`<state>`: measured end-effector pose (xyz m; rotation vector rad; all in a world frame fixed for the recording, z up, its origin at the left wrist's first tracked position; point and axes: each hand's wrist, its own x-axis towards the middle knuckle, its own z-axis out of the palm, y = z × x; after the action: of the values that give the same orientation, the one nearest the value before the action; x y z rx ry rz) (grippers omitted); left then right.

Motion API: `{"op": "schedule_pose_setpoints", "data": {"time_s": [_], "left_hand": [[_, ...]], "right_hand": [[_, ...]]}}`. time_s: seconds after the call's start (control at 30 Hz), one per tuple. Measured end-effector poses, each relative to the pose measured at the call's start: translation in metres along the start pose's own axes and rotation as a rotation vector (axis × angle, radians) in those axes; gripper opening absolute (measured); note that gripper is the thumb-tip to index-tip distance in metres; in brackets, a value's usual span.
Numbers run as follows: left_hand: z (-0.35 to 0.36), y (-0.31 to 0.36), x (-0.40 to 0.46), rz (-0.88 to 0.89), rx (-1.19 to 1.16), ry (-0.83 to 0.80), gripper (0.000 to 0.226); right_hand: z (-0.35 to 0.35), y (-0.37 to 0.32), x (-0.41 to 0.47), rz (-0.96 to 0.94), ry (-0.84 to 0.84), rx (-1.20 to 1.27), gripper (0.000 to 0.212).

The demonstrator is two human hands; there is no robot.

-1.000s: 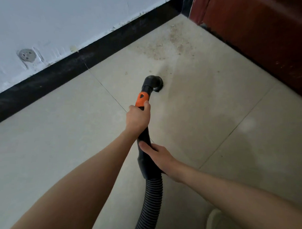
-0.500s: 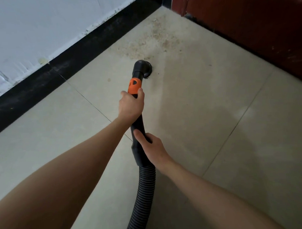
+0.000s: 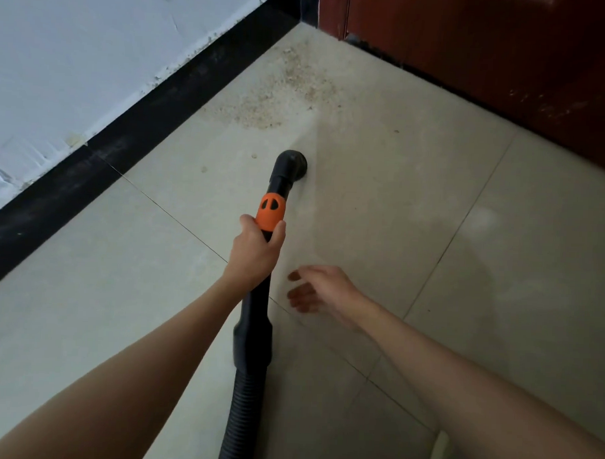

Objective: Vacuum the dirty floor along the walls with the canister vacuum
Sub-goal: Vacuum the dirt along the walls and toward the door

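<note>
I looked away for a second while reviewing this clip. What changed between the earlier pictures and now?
The right hand has let go of the black handle and now hangs open beside it, blurred. The nozzle has drawn back from the debris patch in the corner. The left hand still grips just below the orange collar.

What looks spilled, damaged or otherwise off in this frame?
Sandy debris lies spread in the floor corner ahead of the nozzle. The white wall's lower edge is chipped above the black baseboard. Nothing else stands out.
</note>
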<state>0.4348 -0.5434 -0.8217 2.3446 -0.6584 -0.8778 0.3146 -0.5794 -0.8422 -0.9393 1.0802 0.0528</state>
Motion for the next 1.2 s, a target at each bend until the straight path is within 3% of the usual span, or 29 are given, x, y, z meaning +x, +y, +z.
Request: {"op": "schedule_pose_setpoints", "data": {"time_s": [0.1, 0.33, 0.57, 0.7, 0.97, 1.2], "left_hand": [[-0.003, -0.007, -0.009, 0.031, 0.060, -0.028, 0.035], [0.000, -0.002, -0.005, 0.175, 0.169, -0.085, 0.032], [0.007, 0.024, 0.018, 0.139, 0.175, -0.173, 0.034], [0.027, 0.046, 0.022, 0.176, 0.202, -0.226, 0.038], [0.013, 0.035, 0.021, 0.082, 0.164, -0.268, 0.031], [-0.011, 0.015, 0.013, 0.019, 0.146, -0.262, 0.035]], "right_hand": [[-0.005, -0.019, 0.010, -0.071, 0.159, 0.017, 0.028], [0.026, -0.068, 0.045, -0.083, 0.257, -0.023, 0.055], [0.001, -0.103, 0.066, -0.145, 0.371, 0.164, 0.027], [-0.024, -0.114, 0.069, -0.154, 0.517, 0.339, 0.031], [-0.014, -0.130, 0.082, -0.091, 0.254, 0.327, 0.025], [0.016, -0.126, 0.081, -0.036, 0.144, 0.304, 0.024]]}}
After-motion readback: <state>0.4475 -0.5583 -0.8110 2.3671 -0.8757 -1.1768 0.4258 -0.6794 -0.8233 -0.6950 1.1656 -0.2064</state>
